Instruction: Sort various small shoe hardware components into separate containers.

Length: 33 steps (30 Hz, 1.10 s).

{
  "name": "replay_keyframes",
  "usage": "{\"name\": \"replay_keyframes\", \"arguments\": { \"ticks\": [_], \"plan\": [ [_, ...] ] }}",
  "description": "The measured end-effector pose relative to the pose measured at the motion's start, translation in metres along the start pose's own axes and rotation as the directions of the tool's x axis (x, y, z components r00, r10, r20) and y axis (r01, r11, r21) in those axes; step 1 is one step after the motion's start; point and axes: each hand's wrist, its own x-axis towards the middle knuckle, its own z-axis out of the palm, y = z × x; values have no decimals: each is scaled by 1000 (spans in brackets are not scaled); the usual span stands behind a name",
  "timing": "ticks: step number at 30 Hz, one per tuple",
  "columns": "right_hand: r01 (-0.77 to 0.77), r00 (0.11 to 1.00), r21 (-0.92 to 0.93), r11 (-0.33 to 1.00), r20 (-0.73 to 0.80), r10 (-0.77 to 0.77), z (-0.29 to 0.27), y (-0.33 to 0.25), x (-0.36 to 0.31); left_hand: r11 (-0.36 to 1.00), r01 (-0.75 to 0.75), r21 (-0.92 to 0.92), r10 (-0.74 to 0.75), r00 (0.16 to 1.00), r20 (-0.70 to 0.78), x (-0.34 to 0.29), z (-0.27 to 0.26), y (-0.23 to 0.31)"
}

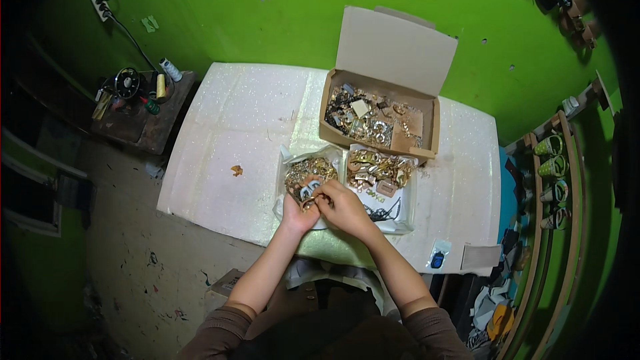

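My left hand (298, 217) is palm up and cupped at the near edge of a tray of small metal pieces (310, 169). Several small ring-shaped or buckle-like pieces (309, 191), some pale blue, rest in its palm and fingers. Over that palm, my right hand (342, 205) pinches with thumb and forefinger; what lies in the pinch is too small to make out. Beside it, a white box (400, 223) holds gold and pink buckles (385, 187), with dark strands at its near end.
Behind stands an open cardboard box (373, 143) of mixed metal fittings, lid raised. A small brown scrap (237, 171) lies left on the white table (207, 133). At right are a small packet with a blue item (438, 255) and a grey card (481, 257). Shoe racks (543, 227) line the right wall.
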Motion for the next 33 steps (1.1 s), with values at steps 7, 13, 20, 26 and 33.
{"name": "replay_keyframes", "arguments": {
  "ticks": [7,13,20,26,33],
  "plan": [
    [-125,992,200,972,51,117,19,0,11,993,17,116,-23,999,49,9,-1,32],
    [-188,980,251,950,-19,199,32,-3,20,994,87,68,-87,996,-3,20,-21,48],
    [-310,924,457,834,-61,377,24,-8,20,986,137,91,-134,990,-30,12,12,43],
    [-326,883,640,696,-57,466,2,15,11,984,154,87,-150,987,-52,25,23,19],
    [-323,688,800,506,-169,706,-37,77,-14,988,154,-6,-153,983,-97,29,17,-20]
  ]
}}
